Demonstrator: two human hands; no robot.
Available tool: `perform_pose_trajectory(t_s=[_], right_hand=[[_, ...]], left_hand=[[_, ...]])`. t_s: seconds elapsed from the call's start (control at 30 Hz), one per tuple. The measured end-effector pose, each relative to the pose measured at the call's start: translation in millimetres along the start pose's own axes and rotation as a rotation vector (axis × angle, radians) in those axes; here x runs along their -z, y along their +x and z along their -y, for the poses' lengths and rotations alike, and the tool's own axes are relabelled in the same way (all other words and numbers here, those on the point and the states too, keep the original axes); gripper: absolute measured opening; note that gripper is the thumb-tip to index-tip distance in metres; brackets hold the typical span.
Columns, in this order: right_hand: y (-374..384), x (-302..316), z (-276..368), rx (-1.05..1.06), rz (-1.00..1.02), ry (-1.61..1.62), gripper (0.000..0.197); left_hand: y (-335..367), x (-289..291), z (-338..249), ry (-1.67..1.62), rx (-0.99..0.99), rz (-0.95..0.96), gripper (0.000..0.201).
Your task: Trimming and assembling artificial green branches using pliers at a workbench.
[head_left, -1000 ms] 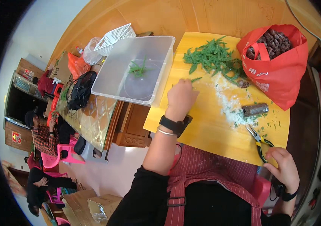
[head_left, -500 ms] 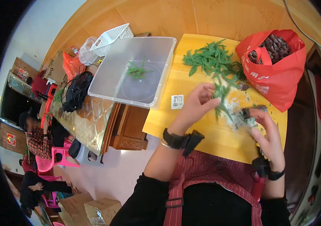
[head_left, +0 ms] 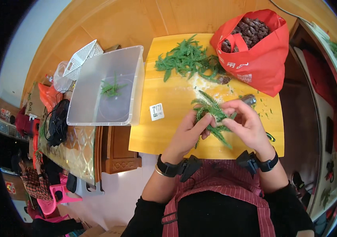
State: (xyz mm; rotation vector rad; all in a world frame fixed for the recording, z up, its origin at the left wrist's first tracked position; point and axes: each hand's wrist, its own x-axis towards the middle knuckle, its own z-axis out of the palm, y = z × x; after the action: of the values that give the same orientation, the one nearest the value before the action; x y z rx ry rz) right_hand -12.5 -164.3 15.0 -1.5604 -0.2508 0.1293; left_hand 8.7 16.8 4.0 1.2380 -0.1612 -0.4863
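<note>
We find the yellow counter (head_left: 142, 138) beneath the work. At 10 o'clock from the held sprigs stands a clear bin (head_left: 136, 87); at 1 o'clock, a red bag (head_left: 257, 71) filled with brown cone-like clumps (head_left: 252, 32). A green pile (head_left: 185, 58) lies at 11 o'clock. We record the left hand (head_left: 186, 134) closed, thumb and fingers gripping green sprigs (head_left: 212, 106) above the counter's near half; the right hand (head_left: 248, 125) pinches them too, its other fingers loosely curled. A dark roll (head_left: 249, 100) lies at 2 o'clock, a white label (head_left: 156, 111) at 9.
</note>
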Motion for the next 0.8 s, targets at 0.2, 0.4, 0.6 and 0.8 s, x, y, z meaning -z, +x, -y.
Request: perform_pose_trajectory(t_s=[0.2,0.4,0.6,0.8], right_hand=[[-3.6,-2.6,4.6,-0.029,-0.052,0.053,0.025],[-7.5,3.0,6.9,0.012,0.027,0.264,0.031],[-10.3,0.9,3.9,0.062,-0.063,0.201,0.035],[-12.6,5.3,5.0,0.071,-0.062,0.145,0.034]], left_hand=[[1.6,2.0,5.1,0.129,-0.151,-0.007,0.021],[3.4,0.5,3.7,0.119,-0.217,-0.067,0.015],[2.6,-2.7,3.4,0.078,-0.232,-0.049,0.034],[3.6,1.1,-1.7,0.165,-0.478,-0.061,0.065]])
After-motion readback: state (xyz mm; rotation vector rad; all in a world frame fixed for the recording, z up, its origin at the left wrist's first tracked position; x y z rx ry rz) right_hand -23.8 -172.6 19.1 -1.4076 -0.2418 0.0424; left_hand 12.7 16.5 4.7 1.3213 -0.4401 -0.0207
